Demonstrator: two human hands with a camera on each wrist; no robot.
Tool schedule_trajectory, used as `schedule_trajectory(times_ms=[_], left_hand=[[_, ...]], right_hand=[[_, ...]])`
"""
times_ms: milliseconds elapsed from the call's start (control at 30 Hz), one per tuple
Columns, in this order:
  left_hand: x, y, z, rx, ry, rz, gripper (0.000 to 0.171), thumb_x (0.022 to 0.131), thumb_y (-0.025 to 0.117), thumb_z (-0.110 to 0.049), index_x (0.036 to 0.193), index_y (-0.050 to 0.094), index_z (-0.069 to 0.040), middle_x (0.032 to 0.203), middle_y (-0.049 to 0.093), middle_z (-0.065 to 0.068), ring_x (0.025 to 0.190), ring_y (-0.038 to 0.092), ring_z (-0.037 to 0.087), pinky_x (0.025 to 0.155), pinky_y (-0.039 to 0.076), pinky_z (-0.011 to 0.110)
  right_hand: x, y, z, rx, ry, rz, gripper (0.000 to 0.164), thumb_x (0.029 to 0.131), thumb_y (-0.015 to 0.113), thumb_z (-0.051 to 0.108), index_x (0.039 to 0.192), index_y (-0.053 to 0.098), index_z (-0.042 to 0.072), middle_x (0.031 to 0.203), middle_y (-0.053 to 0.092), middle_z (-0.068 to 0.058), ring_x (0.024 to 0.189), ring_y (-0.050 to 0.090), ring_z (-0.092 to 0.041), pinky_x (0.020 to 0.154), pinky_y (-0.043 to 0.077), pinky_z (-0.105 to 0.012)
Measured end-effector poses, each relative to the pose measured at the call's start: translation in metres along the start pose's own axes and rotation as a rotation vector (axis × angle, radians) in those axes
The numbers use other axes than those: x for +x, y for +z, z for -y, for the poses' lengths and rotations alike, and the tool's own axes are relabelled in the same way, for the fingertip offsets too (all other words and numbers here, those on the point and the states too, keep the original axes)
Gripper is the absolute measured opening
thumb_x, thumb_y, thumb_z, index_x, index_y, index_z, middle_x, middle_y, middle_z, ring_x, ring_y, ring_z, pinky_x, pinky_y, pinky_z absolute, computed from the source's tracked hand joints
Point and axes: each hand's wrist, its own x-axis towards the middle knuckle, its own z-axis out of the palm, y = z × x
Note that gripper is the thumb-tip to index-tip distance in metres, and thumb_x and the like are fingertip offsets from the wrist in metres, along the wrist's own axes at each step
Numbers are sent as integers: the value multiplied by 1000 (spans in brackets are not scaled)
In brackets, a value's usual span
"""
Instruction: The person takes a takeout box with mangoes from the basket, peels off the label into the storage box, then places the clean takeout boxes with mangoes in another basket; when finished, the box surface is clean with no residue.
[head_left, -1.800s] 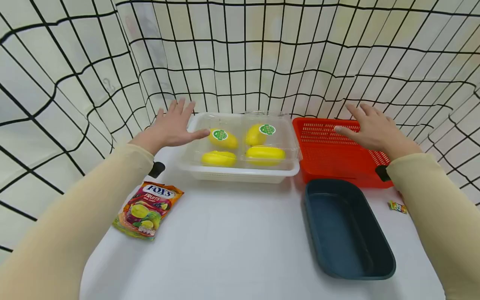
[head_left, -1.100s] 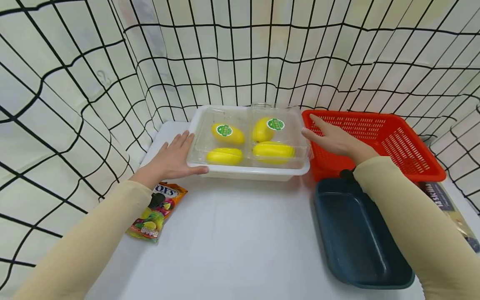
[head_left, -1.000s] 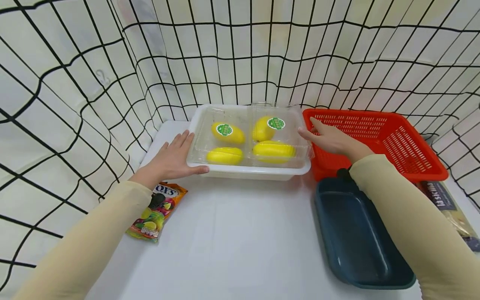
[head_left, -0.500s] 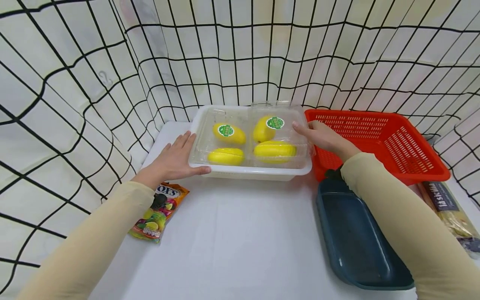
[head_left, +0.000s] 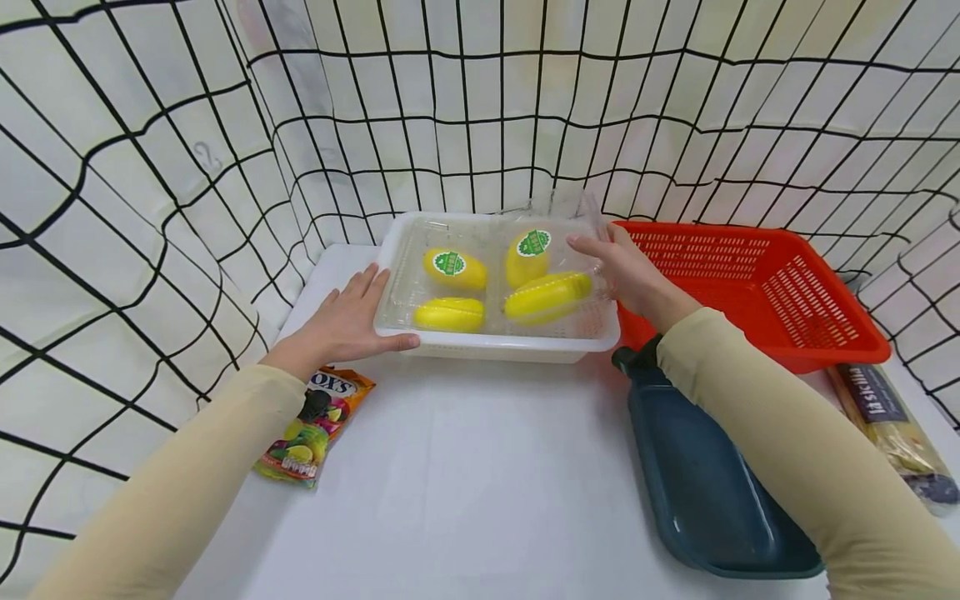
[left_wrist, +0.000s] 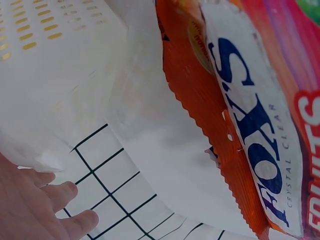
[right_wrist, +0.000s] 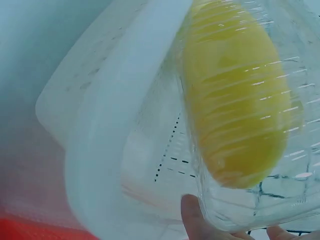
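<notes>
My right hand [head_left: 633, 271] grips the right edge of a clear plastic box [head_left: 573, 254] holding two yellow fruits, one with a green sticker. The box's right side is raised and tilted. In the right wrist view, fingertips [right_wrist: 192, 215] press against the box's lower edge beside a yellow fruit [right_wrist: 237, 105]. A second clear box [head_left: 405, 287] with two yellow fruits lies to its left. Both are in a white basket [head_left: 487, 342]. My left hand [head_left: 341, 321] rests against that basket's left side, fingers spread; its fingertips [left_wrist: 85, 220] show in the left wrist view.
An orange Fox's candy bag [head_left: 315, 437] lies below the left wrist. Right of the white basket stands a red basket [head_left: 813, 275], with a dark blue tray [head_left: 716, 475] in front, partly under the right arm. A packet [head_left: 892, 425] lies far right. Black netting [head_left: 465, 117] surrounds the table.
Both hands have come down to the white basket. The right hand has moved left, taken hold of the right clear box and raised its right side; the fruit inside has shifted.
</notes>
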Motion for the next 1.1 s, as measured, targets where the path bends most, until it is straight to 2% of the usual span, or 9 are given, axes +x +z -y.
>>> schedule_trajectory(times_ms=[100,200,333,500,667,900,1000,1100], left_hand=[[-1,0,0,-3,-1,0,116,88,61,-67,163,6,2,171,-1,25,157,7,47,122,14,71],[-1,0,-1,-4,-1,0,116,88,61,-67,163,6,2,171,-1,25,157,7,47,122,14,71],[-1,1,-1,-5,0,-2,116,88,61,-67,163,6,2,171,-1,25,157,7,47,122,15,71],[-1,2,0,-7,-2,-1,116,88,61,-67,163,6,3,171,-2,25,157,7,47,122,15,71],[-1,3,-1,-8,-3,0,116,88,60,-67,163,6,3,171,-1,26,157,7,47,122,15,71],[-1,3,1,2,7,0,116,89,59,-70,163,7,2,171,-2,26,157,7,47,122,15,71],[0,3,2,-2,9,1,116,89,59,-70,163,6,1,171,-2,26,157,7,47,122,15,71],[1,3,2,-4,9,3,117,89,59,-70,163,5,1,171,-3,26,157,7,48,122,15,71]], right_hand=[[1,0,1,22,20,11,93,98,64,44,164,-1,32,170,16,-5,152,28,-41,120,29,-66],[0,0,1,38,27,29,97,98,65,42,163,-8,39,174,3,-2,154,22,-46,119,24,-72],[-1,0,-1,35,23,40,102,97,67,40,161,-12,47,174,-9,2,155,22,-47,119,23,-72],[-1,0,-5,23,-6,46,94,99,64,35,162,-5,47,174,-7,6,153,25,-48,117,26,-73],[-6,0,-7,13,-35,25,89,101,62,31,163,0,45,174,4,-1,151,29,-50,118,29,-69],[-36,1,-5,77,-164,-4,89,101,63,28,162,1,49,173,6,3,150,35,-33,118,39,-56],[-57,3,-6,132,-223,23,86,102,60,28,161,1,52,172,9,5,150,34,-31,118,40,-54],[-81,8,-12,199,-265,71,80,104,54,23,161,4,51,169,15,3,143,40,-27,111,49,-44]])
